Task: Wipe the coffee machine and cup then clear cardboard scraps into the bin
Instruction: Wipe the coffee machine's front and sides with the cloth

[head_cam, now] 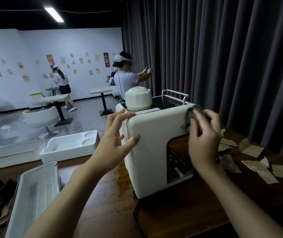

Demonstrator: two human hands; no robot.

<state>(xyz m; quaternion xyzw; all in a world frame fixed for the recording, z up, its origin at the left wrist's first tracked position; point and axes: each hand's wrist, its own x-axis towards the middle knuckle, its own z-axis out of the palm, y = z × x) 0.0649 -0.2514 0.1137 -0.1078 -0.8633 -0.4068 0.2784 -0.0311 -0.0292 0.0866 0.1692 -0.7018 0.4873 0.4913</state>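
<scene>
Dark wooden tabletop runs under everything you are working on. Nearest you, left of the coffee machine, sits a white slotted tray, showing only its perforated floor. What lies beyond its left side is too dark to name. A black cord curls away from the machine's near bottom corner.

Your left hand is spread flat against the machine's upper left corner: fingers straight over the top edge, thumb pressed on the side facing you, gripping nothing.

Your right hand clutches a grey cloth and holds it against the machine's upper right edge (the fingers curl over the cloth, so most of it is hidden).

On top of the machine, toward its left, the white cup stands upside down, apart from both of your hands.

Right of the machine, torn cardboard scraps lie scattered on the table, the nearest partly hidden behind your right hand.

Left of the machine and farther back, a white moulded tray has two round wells at its far end.

Behind the machine hangs a dark curtain. Beyond the cup, a person wearing a headset stands among café tables.
</scene>
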